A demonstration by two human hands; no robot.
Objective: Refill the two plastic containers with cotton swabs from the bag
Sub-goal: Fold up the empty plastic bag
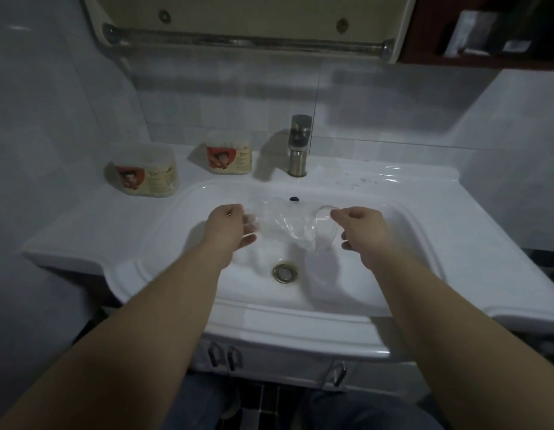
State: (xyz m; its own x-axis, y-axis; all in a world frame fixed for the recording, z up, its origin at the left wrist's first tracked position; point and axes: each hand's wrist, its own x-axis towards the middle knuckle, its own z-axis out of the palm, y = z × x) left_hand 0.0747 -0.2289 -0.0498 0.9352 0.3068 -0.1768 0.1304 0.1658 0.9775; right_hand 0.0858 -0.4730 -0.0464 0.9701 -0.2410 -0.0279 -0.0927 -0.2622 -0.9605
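Observation:
Both my hands hold a clear, crumpled plastic bag [285,221] above the white sink basin [393,274]. My left hand [230,226] grips its left end with curled fingers. My right hand [359,228] pinches its right edge. I cannot tell whether any swabs are inside the bag. Two plastic containers with red and cream labels stand on the counter at the back left: one container [145,172] farther left, the other container [229,156] nearer the faucet. Both show pale swabs through their walls.
A metal faucet [299,144] rises behind the basin, and the drain [285,272] lies below the bag. A faint clear film [359,178] lies on the counter right of the faucet. A towel rail and a dark red cabinet [487,32] hang above.

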